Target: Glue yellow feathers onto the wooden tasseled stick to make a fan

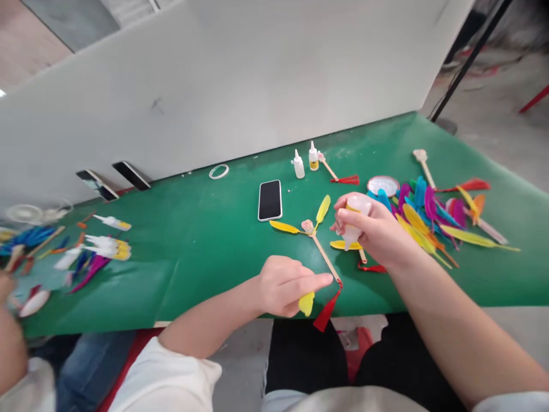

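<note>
My left hand (278,285) is closed around a yellow feather (306,304), its index finger stretched out to the lower end of a thin wooden stick (325,258). A pink flower-like piece (307,226) tops this stick, with one yellow feather (284,227) to its left and another yellow feather (323,209) to its right. From the stick's bottom hangs a red tassel (328,312). My right hand (380,229) grips a white glue bottle (359,204), nozzle down, above a second stick partly hidden beneath it, which has a yellow feather (338,245) and red tassel.
Loose coloured feathers (422,214) lie at the right, near a round dish (383,186). Two glue bottles (305,162) stand behind a phone (270,200). A tape ring (218,171) lies by the white partition (257,74). At far left, another person's arm (11,349) is beside more bottles.
</note>
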A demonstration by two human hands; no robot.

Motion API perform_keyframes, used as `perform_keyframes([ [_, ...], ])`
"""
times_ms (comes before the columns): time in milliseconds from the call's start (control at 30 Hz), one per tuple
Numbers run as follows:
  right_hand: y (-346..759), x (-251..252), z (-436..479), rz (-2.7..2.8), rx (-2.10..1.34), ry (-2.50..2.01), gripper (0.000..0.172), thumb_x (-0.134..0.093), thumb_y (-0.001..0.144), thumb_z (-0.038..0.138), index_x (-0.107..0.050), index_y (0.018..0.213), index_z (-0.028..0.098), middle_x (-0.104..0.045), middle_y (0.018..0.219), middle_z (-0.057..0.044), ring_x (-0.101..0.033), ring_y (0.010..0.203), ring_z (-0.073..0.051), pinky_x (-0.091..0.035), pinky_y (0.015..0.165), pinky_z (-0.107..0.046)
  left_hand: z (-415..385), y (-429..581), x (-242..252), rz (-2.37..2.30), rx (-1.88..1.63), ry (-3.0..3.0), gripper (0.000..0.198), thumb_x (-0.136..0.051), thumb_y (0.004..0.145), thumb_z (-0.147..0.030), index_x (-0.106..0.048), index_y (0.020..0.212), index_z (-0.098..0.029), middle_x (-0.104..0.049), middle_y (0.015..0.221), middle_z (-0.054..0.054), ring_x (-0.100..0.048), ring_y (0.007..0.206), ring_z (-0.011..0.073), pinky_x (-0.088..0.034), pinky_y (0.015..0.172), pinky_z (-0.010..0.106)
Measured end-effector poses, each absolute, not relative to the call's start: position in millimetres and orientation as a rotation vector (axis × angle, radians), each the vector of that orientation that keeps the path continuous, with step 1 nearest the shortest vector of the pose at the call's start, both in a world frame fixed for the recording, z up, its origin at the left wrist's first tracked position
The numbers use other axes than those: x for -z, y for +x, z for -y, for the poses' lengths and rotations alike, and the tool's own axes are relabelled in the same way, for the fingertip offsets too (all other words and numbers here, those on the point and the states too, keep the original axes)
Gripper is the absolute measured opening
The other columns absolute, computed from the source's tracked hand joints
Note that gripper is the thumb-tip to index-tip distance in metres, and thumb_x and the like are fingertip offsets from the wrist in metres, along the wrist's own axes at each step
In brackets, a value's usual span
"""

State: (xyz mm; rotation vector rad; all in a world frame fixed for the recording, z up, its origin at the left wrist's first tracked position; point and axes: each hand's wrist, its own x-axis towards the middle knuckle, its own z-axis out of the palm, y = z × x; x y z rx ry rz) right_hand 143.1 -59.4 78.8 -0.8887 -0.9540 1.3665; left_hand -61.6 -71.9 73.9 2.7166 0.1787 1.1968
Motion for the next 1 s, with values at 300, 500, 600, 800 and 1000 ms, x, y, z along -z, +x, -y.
perform_keyframes([
  [300,154,-83,72,1.206,-1.159,-1.094,0.026,-0.067,0.067,0.040,-0.055,0.073,0.018,-0.054,0.062,0.003,-0.052,0.053,-0.010,-0.041,0.051,-0.024,77,-49,-87,-0.182,-1.059,2.863,0.027,-0.041,0.086,-0.016,-0.056,0.108,-0.016,-0.067,0.073,0.000,-0.059,0.058,0.0076,-0.046,0.053,0.019],
  [500,160,-58,60,1.948,-0.515,-1.779,0.022,-0.062,0.072,0.038,-0.055,0.079,0.019,-0.062,0.078,-0.004,-0.060,0.075,-0.022,-0.041,0.059,-0.029,35,-36,-15,-0.704,-0.688,3.162,0.028,-0.041,0.086,-0.013,-0.057,0.108,-0.014,-0.069,0.095,0.004,-0.066,0.072,0.0132,-0.048,0.052,0.020],
  [600,156,-48,59,2.316,-0.333,-1.855,0.014,-0.059,0.074,0.030,-0.054,0.081,0.019,-0.063,0.085,-0.005,-0.062,0.077,-0.023,-0.038,0.056,-0.027,33,-39,-5,-0.832,-0.546,3.209,0.029,-0.045,0.084,-0.014,-0.058,0.110,-0.015,-0.068,0.099,0.005,-0.064,0.071,0.0138,-0.048,0.052,0.022],
  [800,166,-40,59,2.502,-0.282,-1.963,0.011,-0.054,0.075,0.022,-0.054,0.086,0.019,-0.063,0.088,-0.005,-0.063,0.080,-0.021,-0.037,0.055,-0.026,45,-40,-10,-0.798,-0.413,3.282,0.030,-0.050,0.080,-0.013,-0.060,0.108,-0.014,-0.063,0.112,0.007,-0.060,0.070,0.0158,-0.051,0.058,0.027],
  [1000,198,-40,55,2.482,-0.358,-2.071,0.013,-0.053,0.073,0.020,-0.055,0.086,0.021,-0.065,0.093,-0.005,-0.062,0.083,-0.023,-0.037,0.056,-0.027,53,-44,-8,-0.747,-0.393,3.162,0.032,-0.046,0.082,-0.013,-0.059,0.111,-0.016,-0.060,0.117,0.004,-0.064,0.066,0.0128,-0.050,0.054,0.024],
])
